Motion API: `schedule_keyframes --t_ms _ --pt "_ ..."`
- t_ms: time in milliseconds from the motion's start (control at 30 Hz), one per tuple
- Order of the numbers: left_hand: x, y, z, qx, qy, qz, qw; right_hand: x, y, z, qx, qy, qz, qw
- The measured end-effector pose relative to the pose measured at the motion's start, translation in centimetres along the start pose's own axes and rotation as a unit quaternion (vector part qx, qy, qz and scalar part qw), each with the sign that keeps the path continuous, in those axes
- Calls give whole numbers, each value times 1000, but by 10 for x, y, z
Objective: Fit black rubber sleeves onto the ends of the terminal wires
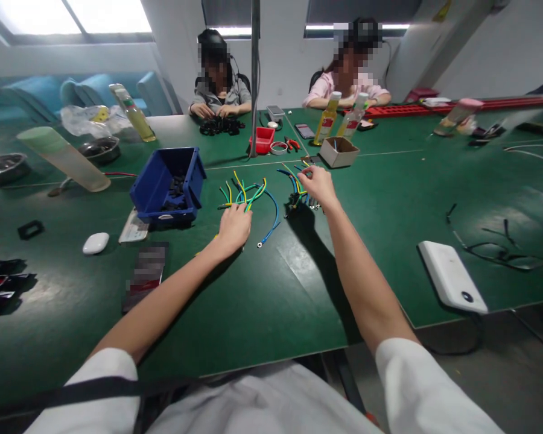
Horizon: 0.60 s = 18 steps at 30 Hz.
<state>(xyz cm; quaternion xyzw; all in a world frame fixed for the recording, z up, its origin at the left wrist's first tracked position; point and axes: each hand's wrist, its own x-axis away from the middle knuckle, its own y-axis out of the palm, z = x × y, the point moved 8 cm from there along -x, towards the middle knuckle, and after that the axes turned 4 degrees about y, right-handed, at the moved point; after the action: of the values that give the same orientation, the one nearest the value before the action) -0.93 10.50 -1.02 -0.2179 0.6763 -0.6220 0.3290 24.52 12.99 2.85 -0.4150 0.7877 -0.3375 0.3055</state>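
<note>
My left hand (235,228) rests low over the table, its fingers closed around a loose bunch of yellow-green and blue wires (257,191). A blue wire (277,211) curves out of that bunch and ends in a metal ring terminal (259,245). To the right, my right hand (317,184) has its thumb and fingers pinched at the top of a second bunch of wires (295,179). Black ends and ring terminals show below that hand. Exactly which wires lie between the fingers is partly hidden.
Left of the wires is a blue bin (167,187) with small black parts. A white box (339,152), bottles (326,119), red-handled pliers (292,144) and a red tray (262,140) lie beyond. A metal pole (254,78) rises mid-table. Two people sit opposite. At right are a white power bank (451,276) and glasses (502,253).
</note>
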Motion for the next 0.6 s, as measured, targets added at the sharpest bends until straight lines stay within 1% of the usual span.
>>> schedule_keyframes --t_ms 33,67,133,200,267,300,333,400,500,600 --pt "-9 -4 7 10 8 15 1000 -1 -3 9 37 10 1 999" --pt "-20 -8 17 27 22 33 999 -1 -1 16 60 10 -19 998" --pt "-45 -11 47 77 53 55 994 2 10 26 69 11 -77 995" --pt "-71 -5 77 112 61 41 991 8 20 35 15 40 -129 991" --pt "-90 5 105 120 73 9 990 11 23 44 -62 87 -153 983" --pt "-96 10 115 114 67 -3 991 12 23 48 -94 108 -159 977" --pt "-98 14 121 105 53 -7 993 12 22 52 -116 125 -166 971" --pt "-98 21 126 92 15 -9 996 13 22 60 -135 149 -187 962" --pt "-91 28 125 89 -25 -6 996 15 26 71 -153 180 -219 947" --pt "-88 30 119 95 -47 -4 994 14 28 78 -164 195 -223 941"
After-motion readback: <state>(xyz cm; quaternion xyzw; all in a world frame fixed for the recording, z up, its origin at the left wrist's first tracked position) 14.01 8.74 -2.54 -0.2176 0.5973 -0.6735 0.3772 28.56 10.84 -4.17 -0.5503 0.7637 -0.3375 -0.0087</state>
